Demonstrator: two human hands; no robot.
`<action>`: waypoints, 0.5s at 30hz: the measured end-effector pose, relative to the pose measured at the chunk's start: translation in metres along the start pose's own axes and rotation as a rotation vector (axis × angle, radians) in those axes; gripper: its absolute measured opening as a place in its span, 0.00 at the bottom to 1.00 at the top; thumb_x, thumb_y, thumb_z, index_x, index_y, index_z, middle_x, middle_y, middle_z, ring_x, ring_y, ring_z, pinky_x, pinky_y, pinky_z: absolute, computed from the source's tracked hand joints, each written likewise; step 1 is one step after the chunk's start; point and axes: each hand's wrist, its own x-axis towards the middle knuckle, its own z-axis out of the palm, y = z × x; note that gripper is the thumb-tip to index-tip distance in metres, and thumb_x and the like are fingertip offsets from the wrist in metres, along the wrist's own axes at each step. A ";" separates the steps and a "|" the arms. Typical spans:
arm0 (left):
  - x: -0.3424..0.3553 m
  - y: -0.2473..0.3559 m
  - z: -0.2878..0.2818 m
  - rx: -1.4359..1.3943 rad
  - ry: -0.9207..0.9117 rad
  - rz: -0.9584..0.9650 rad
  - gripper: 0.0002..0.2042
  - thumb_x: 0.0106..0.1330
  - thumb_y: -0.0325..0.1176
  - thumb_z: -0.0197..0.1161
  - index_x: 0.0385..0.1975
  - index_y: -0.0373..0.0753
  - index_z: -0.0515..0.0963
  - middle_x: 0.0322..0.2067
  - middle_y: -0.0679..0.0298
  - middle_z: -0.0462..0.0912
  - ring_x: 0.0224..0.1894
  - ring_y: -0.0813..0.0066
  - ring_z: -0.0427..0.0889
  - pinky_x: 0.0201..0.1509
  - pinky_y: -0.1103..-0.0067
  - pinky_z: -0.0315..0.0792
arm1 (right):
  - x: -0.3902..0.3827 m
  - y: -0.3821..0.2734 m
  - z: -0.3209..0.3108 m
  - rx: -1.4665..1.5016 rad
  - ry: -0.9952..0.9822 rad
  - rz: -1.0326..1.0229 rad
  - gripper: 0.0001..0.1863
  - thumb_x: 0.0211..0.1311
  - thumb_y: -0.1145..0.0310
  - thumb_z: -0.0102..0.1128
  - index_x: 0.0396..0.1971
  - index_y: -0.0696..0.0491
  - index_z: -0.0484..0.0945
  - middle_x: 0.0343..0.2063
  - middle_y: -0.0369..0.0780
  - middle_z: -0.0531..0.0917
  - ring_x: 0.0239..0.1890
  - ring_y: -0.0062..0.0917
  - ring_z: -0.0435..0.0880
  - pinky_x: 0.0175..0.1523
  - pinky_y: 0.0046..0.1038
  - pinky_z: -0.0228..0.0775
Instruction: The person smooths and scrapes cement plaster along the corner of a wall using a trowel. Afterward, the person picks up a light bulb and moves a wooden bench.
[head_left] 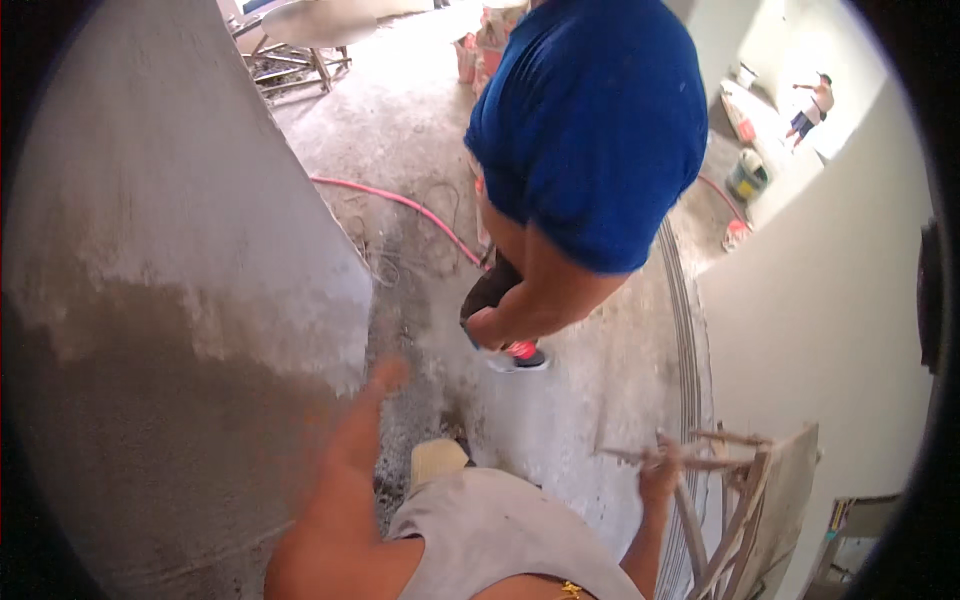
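My left hand (390, 373) is stretched forward beside the corner of a partly wet, plastered wall (200, 390). Motion smears its fingers, and I cannot make out anything in it. Lower on the right, my right hand (660, 472) is closed round a thin, flat tool (625, 456), seen nearly edge-on; its exact kind is unclear. Just beyond that hand stands a wooden trestle (755, 500) with a board top, leaning near the right wall.
A person in a blue shirt (610, 130) stands close ahead, one arm hanging down. A pink hose (400, 200) crosses the dusty floor. Grey strips (685, 350) run along the right wall (820, 300). Farther off are a bucket (747, 175), another person (812, 108) and a wooden stand (315, 65).
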 end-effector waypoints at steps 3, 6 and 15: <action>-0.030 0.128 0.043 -0.405 -0.408 0.344 0.12 0.54 0.36 0.56 0.31 0.39 0.83 0.34 0.56 0.83 0.41 0.55 0.80 0.43 0.64 0.73 | 0.044 -0.072 0.014 0.173 -0.218 0.077 0.15 0.50 0.75 0.59 0.41 0.55 0.75 0.34 0.44 0.78 0.39 0.36 0.76 0.46 0.33 0.66; -0.139 0.129 0.078 -0.820 -0.579 -0.150 0.17 0.52 0.41 0.59 0.38 0.36 0.80 0.36 0.53 0.82 0.42 0.56 0.80 0.42 0.65 0.73 | 0.071 -0.094 0.062 0.377 -0.431 -0.038 0.11 0.52 0.77 0.55 0.37 0.56 0.77 0.26 0.41 0.80 0.29 0.27 0.79 0.37 0.29 0.70; -0.079 -0.021 -0.099 -1.713 0.503 -1.177 0.08 0.62 0.30 0.52 0.32 0.36 0.79 0.27 0.63 0.79 0.30 0.78 0.77 0.32 0.79 0.71 | 0.282 -0.183 0.266 0.437 -0.854 -0.771 0.07 0.51 0.70 0.55 0.26 0.51 0.82 0.24 0.42 0.82 0.26 0.36 0.80 0.33 0.35 0.71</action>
